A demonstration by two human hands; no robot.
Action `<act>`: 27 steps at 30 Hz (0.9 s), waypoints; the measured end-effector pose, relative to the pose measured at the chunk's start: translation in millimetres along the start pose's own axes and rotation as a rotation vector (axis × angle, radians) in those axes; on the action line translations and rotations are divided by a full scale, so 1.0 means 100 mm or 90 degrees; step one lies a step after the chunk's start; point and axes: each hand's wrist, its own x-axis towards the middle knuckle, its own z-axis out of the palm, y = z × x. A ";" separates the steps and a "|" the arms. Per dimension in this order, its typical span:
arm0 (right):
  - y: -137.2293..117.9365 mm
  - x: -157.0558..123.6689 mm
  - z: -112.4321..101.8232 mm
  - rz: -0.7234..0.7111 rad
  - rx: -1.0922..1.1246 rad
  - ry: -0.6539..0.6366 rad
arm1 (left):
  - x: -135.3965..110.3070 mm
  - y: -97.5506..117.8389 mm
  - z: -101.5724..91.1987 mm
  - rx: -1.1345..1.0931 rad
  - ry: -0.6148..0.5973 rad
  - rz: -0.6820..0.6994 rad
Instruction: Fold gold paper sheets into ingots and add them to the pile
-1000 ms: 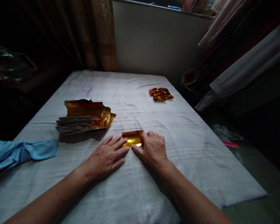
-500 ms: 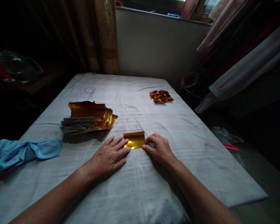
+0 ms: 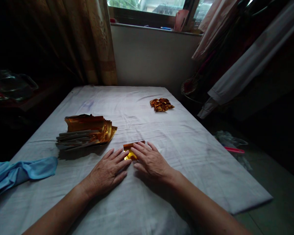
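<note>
A folded sheet of gold foil paper (image 3: 130,154) lies on the white cloth in front of me. My left hand (image 3: 110,169) rests flat with its fingertips on the sheet's left edge, fingers stretched out. Over the right part of the sheet lies my right hand (image 3: 150,161), palm down and fingers extended, hiding much of it. Beyond my left hand sits a thick stack of gold foil sheets (image 3: 85,125) with grey backs showing. Several folded gold foil pieces (image 3: 161,104) are heaped at the far right of the table.
The table is covered by a white cloth (image 3: 198,156). A blue cloth (image 3: 24,171) lies at its left edge. A glass jug (image 3: 14,85) stands at far left. Clothes (image 3: 250,62) hang on the right, above a plastic bag (image 3: 231,140) on the floor.
My right hand has let go of the sheet's right edge, opened and moved left to lie flat over it. My left hand stays on the left edge. The view has tilted up slightly.
</note>
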 end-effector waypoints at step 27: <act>0.22 -0.19 -0.02 0.004 -0.053 -0.145 | 0.30 0.50 -0.02 -0.015 0.012 -0.021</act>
